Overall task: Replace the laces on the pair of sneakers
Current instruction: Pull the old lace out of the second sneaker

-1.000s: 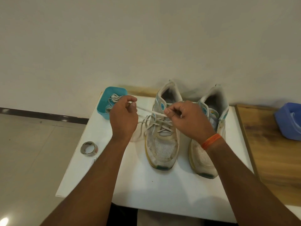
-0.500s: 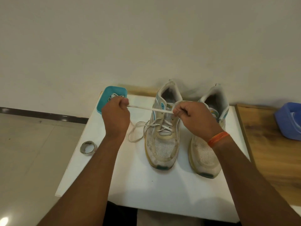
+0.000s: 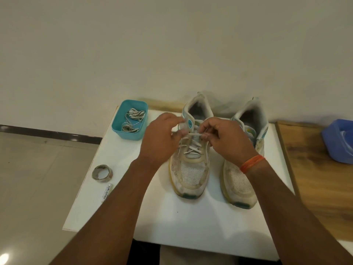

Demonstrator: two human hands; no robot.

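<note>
Head view, looking down on a white bench [image 3: 172,217] against a pale wall. At centre, two worn white mesh sneakers side by side, toes toward 6 o'clock: left sneaker [image 3: 191,169] with yellowed sole edge and teal toe patch, right sneaker [image 3: 242,180] just beside it at 3 o'clock. Over the left sneaker's tongue, left hand [image 3: 160,142] and right hand [image 3: 227,138] close together, fingers of each curled and pinching a flat white lace [image 3: 193,148] that crosses the eyelets; short stretch of lace taut between them. Orange thread band [image 3: 252,163] on the right wrist. Forearms covering part of the bench and the right sneaker's inner side. At 10 o'clock, a teal plastic box [image 3: 131,133] with rounded corners, holding bundled pale laces [image 3: 133,119]. At 8 o'clock, a grey tape roll [image 3: 102,173] lying flat near the bench edge, and a small white tube [image 3: 107,191] partly hidden by the left forearm. At 3 o'clock, a wood-grain surface [image 3: 315,188] carrying a blue tub [image 3: 336,142].
</note>
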